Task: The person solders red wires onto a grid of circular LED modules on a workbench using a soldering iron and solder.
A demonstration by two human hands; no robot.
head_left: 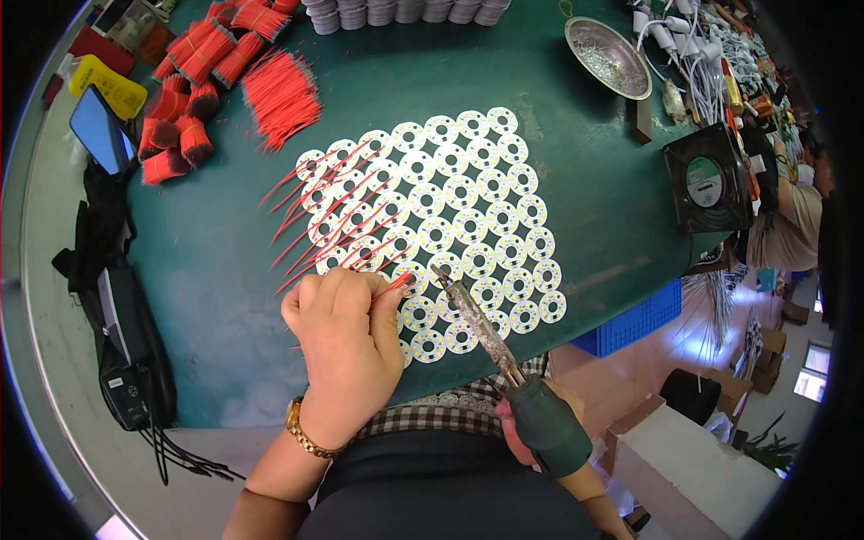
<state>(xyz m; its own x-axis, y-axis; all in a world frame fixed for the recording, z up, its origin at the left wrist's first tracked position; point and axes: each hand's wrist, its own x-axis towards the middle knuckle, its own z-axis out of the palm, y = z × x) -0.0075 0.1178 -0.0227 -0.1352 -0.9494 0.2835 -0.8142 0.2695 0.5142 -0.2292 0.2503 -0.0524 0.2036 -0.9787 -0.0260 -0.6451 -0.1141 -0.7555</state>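
Many round white LED circuit boards (468, 226), each with a centre hole, lie in rows on the green table mat. Thin red wires (310, 236) stick out leftward from boards on the left side. My left hand (345, 328), a gold watch on its wrist, pinches a small bunch of red wires (401, 281) over a board. My right hand (513, 432) is wrapped round the dark handle of a soldering iron (490, 340). The iron's tip is over a board, just right of the pinched wires; whether it touches is too small to tell.
Bundles of red wire (202, 52) and a loose pile (282, 99) lie at far left, near a phone (101, 131). Stacked discs (405, 11) stand at the back. Far right are a metal bowl (608, 58), a black fan (706, 180) and white cabled parts (666, 36).
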